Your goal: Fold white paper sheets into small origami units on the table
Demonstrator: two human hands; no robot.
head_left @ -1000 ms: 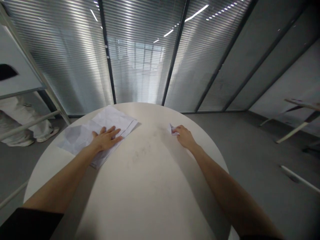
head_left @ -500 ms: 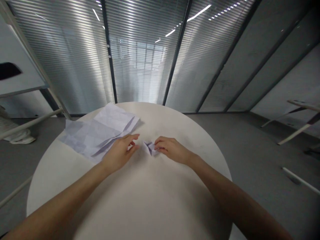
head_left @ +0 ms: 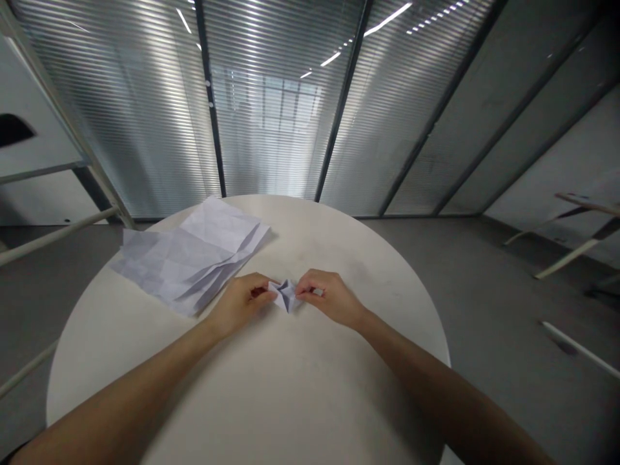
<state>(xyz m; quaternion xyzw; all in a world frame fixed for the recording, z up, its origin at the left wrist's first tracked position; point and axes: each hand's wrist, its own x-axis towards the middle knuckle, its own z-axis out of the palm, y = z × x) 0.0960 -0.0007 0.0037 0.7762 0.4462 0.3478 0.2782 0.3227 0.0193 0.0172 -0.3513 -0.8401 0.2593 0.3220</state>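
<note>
A small folded piece of white paper (head_left: 285, 297) with pointed corners is held between my two hands, over the middle of the round table. My left hand (head_left: 245, 298) pinches its left corner between thumb and fingers. On the opposite side, my right hand (head_left: 329, 294) grips the right corner with the fingertips. The paper's folds stand partly spread, with a dark hollow near its centre. To the left, beyond my left hand, lies a loose stack of creased white paper sheets (head_left: 194, 248).
The round white table (head_left: 290, 400) carries everything. A whiteboard stand (head_left: 58, 236) rises at the left, its bars close to the table edge. Glass panels with blinds (head_left: 276, 129) stand behind the table. Another table (head_left: 588, 205) is far right.
My left hand has moved right and closed on the left corner of the folded paper, from which it was apart before. The paper has turned slightly and come a little nearer me.
</note>
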